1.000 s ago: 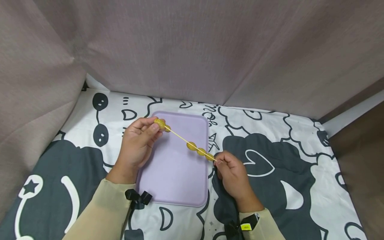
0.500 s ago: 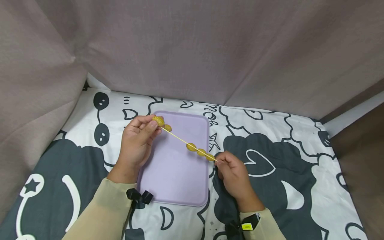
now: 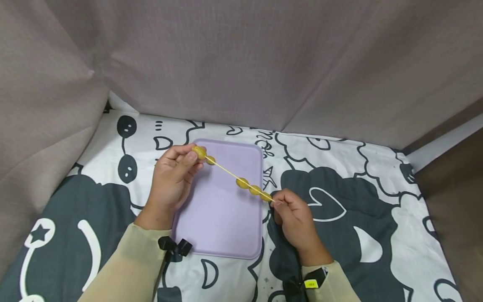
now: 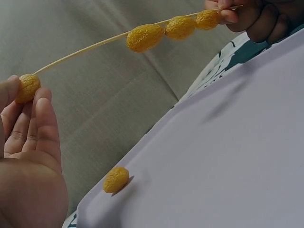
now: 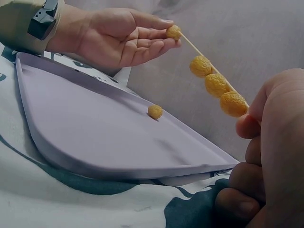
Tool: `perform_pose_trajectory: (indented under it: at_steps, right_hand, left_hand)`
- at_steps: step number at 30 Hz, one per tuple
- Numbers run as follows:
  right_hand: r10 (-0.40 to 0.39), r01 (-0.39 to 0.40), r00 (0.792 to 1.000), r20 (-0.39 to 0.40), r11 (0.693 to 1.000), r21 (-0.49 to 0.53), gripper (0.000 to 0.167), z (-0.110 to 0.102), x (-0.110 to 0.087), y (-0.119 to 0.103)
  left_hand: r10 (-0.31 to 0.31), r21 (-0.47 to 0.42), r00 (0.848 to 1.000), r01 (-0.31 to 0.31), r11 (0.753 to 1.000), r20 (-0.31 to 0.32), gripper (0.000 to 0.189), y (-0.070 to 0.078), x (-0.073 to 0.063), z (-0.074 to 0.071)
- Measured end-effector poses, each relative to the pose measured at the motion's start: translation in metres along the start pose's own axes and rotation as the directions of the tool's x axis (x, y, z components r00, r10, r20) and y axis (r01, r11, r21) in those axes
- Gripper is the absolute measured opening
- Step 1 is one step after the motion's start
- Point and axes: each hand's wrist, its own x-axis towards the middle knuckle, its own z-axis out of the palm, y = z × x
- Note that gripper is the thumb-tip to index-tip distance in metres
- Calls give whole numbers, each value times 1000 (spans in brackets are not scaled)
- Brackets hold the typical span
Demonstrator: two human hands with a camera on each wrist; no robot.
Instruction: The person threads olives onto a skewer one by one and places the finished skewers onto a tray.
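My left hand (image 3: 171,180) pinches a wrinkled yellow fruit (image 4: 29,89) between thumb and fingertips. The thin end of a wooden skewer (image 3: 222,168) meets that fruit; how deep it goes cannot be told. Three more yellow fruits (image 5: 217,86) are threaded close together near the skewer's other end. There my right hand (image 3: 296,222) grips the skewer, the remaining fingers curled below. Another loose fruit (image 4: 116,180) lies on the lilac tray (image 3: 222,222), under the raised skewer. Seen from the head, it shows just beside the left fingertips.
The tray rests on a white and dark grey patterned cloth (image 3: 339,235). Grey-brown fabric (image 3: 241,63) hangs behind and to the left. A brown surface (image 3: 453,176) stands at the right. Dark wrist cameras sit on both cuffs.
My left hand has shifted slightly up and left with its fruit. The skewer's tip has swung a little against that fruit. My right hand has barely moved.
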Motion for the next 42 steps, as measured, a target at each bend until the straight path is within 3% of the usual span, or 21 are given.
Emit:
perform_pose_trajectory:
  at_steps: [11, 19, 32, 42]
  right_hand:
    - [-6, 6, 1000, 10, 1000, 0, 19, 0, 0, -1]
    - [-10, 10, 1000, 13, 1000, -16, 18, 0, 0, 0]
    - [-32, 33, 999, 23, 999, -26, 18, 0, 1, 1]
    - [-20, 21, 1000, 23, 999, -41, 19, 0, 1, 0]
  left_hand:
    - [-33, 32, 999, 31, 999, 39, 34, -4, -3, 5]
    - [-78, 135, 996, 72, 988, 34, 41, -6, -5, 9]
    - [-56, 248, 996, 38, 968, 67, 39, -7, -8, 16]
    - [-60, 298, 989, 17, 954, 138, 30, -8, -11, 18]
